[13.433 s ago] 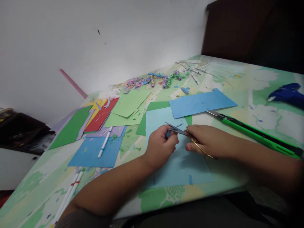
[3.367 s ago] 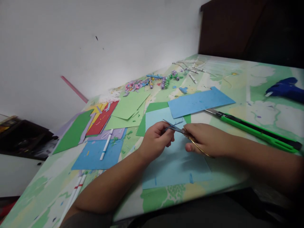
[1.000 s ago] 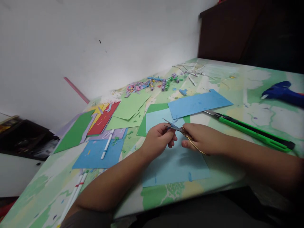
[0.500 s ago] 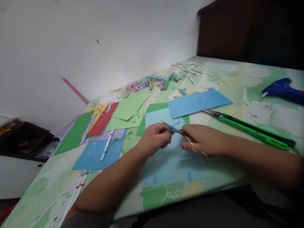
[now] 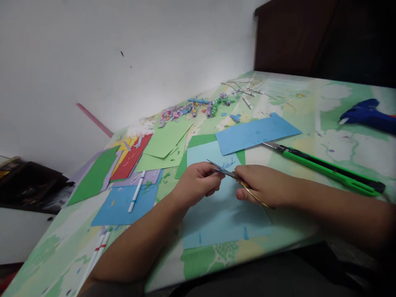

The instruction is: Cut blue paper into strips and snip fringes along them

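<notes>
So my left hand (image 5: 198, 184) was pinching a little blue strip (image 5: 228, 164) above the light-blue sheet (image 5: 221, 220), right hand (image 5: 264, 185) wrapped around the gold-handled scissors (image 5: 235, 176), free end already snipped into fringe, but honestly couldn't tell how much was left uncut.

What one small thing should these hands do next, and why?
Probably close the scissors for a small snip: the right hand holds them with blades apart, and the left hand pinches a blue strip at the blades, its free end looking partly fringed.
</notes>
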`<state>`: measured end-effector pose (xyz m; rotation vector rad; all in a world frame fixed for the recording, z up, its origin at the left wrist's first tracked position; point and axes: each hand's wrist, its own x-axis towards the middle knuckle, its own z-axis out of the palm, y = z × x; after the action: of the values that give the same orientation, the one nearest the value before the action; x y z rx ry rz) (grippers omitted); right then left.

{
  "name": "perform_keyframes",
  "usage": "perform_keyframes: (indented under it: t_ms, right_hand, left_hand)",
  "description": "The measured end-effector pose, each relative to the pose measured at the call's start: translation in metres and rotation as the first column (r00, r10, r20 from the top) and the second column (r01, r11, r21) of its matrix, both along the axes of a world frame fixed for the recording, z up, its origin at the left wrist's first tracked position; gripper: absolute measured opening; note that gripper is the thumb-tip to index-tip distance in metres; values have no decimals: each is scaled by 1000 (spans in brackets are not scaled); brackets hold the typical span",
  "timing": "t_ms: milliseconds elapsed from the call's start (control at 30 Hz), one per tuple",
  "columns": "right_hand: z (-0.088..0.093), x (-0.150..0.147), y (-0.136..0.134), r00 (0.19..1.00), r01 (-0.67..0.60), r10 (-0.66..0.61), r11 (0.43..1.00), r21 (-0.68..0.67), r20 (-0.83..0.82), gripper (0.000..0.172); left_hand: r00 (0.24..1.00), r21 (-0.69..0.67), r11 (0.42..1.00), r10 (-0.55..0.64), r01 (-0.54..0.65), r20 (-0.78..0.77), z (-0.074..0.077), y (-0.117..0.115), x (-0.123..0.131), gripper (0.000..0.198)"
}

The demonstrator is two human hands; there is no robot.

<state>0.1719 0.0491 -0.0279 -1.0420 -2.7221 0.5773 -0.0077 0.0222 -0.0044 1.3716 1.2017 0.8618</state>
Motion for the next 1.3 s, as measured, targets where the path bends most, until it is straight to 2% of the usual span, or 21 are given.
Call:
perform_keyframes:
  t_ms: [267,500,700,900,1100,1300]
  right_hand:
    - [5,-2,-2,997,22,-28,997,80,75,37]
    - [2,0,1,997,7,-19,990,141,79,48]
    - [4,0,0,994,-7,-13,982,189,106,51]
    - [2,1,1,995,-13,-10,973,232,101,53]
    - [3,0,1,993,-5,-25,969,246,118,54]
    - [2,1,2,996,7,-26,974,226,82,52]
  left_hand:
    - [999,-48,998,-33,33,11,2,3,-3,4]
    - [987,-132,984,-104,121,125,3,7,-7,8]
    - [949,-278,932,-158,235,274,2,9,-10,17]
    - [951,-286,930,-153,231,269,2,9,-9,22]
    - [925,-301,912,-170,278,340,1,9,-10,24]
    - [918,-280,918,-173,282,357,0,9,-9,19]
